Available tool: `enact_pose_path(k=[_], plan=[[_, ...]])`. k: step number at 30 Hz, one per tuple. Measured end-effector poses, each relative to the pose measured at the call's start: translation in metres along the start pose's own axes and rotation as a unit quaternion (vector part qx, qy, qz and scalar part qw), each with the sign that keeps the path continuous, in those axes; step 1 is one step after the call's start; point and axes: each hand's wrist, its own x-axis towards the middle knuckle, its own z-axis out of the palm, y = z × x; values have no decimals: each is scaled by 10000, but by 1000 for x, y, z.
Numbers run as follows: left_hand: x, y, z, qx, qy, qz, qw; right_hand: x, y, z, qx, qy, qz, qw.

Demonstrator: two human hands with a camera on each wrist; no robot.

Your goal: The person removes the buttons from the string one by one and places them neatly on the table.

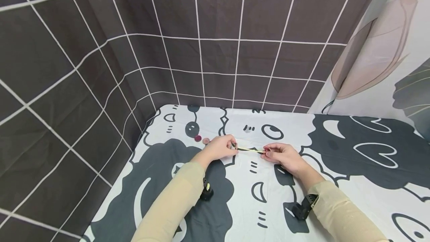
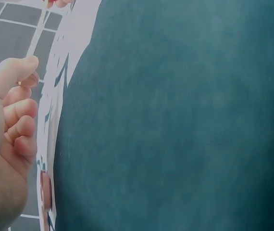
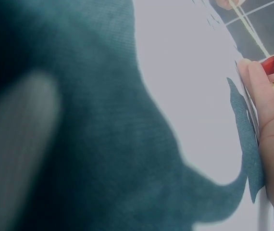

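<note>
A thin pale yellow string (image 1: 250, 149) runs taut between both hands, just above the patterned cloth. Its left end is pinched by the thumb and forefinger of my left hand (image 1: 221, 147); in the left wrist view the other fingers of that hand (image 2: 12, 125) are curled. My right hand (image 1: 284, 157) holds a red button (image 3: 269, 64), and the string (image 3: 250, 30) reaches it between the fingertips. Fingers cover most of that button. To the left of my left hand lie a dark red button (image 1: 198, 138) and a pink button (image 1: 206, 141) on the cloth.
The white cloth (image 1: 242, 197) with dark cartoon shapes covers the surface. Dark grid-patterned fabric (image 1: 218, 18) rises behind and on the left. A white leaf-print curtain (image 1: 379, 66) hangs at the right, with a dark cord (image 1: 327, 106) near its foot.
</note>
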Motion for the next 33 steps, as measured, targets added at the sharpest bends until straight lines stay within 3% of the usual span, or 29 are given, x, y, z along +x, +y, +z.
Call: enact_pose_path(k=[19,33], plan=[[-6,-4,-9,377,86,-395,9985,0,0,2,-121,0,-77,9999],[-10,-8,-13,495,238,-312,9980,1,1,1,-213,-43,-100,9997]])
